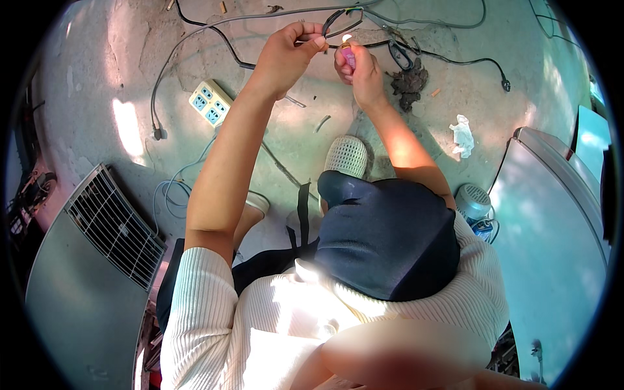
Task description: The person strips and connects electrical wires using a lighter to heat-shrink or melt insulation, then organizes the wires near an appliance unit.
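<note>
My left hand (286,58) pinches a black cable (325,29) between thumb and fingers at the top of the head view; a loop and short coloured wire ends (351,11) show just beyond. My right hand (361,75) grips a pink lighter (348,57) upright beside it, a small flame (346,38) at its top, close to the cable. A dark-handled tool (400,55), perhaps pliers or scissors, lies on the floor to the right of my right hand, next to a dark crumpled lump (409,84).
Concrete floor (130,78) holds grey and black cables with plugs, a cream power strip (209,102) and a white crumpled paper (462,135). A grilled metal panel (84,247) stands left; a pale appliance (552,227) and small cylindrical motor-like device (473,205) are right.
</note>
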### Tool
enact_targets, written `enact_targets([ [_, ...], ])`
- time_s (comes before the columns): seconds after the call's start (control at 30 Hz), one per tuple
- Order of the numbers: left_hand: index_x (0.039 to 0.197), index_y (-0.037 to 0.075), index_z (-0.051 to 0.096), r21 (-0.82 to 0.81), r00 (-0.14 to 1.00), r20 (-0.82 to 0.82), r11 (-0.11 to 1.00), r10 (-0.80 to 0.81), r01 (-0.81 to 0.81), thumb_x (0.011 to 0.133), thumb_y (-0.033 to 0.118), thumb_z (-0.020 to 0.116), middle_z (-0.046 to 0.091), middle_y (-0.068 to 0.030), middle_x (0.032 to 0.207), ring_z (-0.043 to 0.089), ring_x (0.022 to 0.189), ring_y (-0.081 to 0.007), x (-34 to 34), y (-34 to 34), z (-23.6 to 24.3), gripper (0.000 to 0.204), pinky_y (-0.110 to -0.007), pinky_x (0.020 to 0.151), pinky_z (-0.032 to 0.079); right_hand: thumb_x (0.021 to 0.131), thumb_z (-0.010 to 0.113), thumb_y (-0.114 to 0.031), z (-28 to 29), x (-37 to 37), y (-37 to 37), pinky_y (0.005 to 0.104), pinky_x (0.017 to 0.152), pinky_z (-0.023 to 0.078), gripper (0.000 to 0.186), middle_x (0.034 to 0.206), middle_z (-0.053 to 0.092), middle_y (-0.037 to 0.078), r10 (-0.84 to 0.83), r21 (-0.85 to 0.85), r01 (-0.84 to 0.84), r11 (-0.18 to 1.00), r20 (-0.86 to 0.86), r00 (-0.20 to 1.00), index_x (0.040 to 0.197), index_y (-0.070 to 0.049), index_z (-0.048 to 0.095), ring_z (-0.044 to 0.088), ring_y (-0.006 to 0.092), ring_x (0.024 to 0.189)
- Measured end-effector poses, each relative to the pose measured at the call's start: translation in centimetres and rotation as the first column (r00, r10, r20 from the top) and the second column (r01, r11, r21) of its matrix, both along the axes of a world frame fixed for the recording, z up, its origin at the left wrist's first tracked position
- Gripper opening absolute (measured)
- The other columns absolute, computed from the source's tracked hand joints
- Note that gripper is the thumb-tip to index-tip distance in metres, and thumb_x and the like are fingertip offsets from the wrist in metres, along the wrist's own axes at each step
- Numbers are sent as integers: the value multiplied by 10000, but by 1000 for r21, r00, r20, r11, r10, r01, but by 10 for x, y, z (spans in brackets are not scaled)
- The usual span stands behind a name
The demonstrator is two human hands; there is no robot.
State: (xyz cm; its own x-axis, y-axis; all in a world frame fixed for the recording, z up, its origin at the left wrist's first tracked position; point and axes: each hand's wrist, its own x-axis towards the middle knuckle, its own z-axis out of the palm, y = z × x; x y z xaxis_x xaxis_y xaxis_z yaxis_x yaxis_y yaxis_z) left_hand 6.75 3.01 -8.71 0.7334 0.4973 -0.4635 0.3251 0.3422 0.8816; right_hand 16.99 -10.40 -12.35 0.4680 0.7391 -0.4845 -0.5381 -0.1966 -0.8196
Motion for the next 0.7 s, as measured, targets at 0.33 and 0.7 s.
enact_targets([
  [0.33,1167,-16,583,5,1000,5,1000,12,-12,935,113,609,624,-53,1038,604,992,-125,0,0,-2,267,-250,901,457,974,360,-354,6,-3,4,243,505,276,416,604,410,-39,17,-44,-14,999,66,998,694,-73,487,346,67,541],
  [0.7,1162,-7,586,-20,1000,10,1000,17,-17,934,111,614,624,-46,1048,603,998,-128,1,2,-3,258,-254,914,454,973,356,-362,5,-3,9,250,518,277,418,609,407,-37,45,-79,-38,996,80,996,697,-77,485,340,72,554],
])
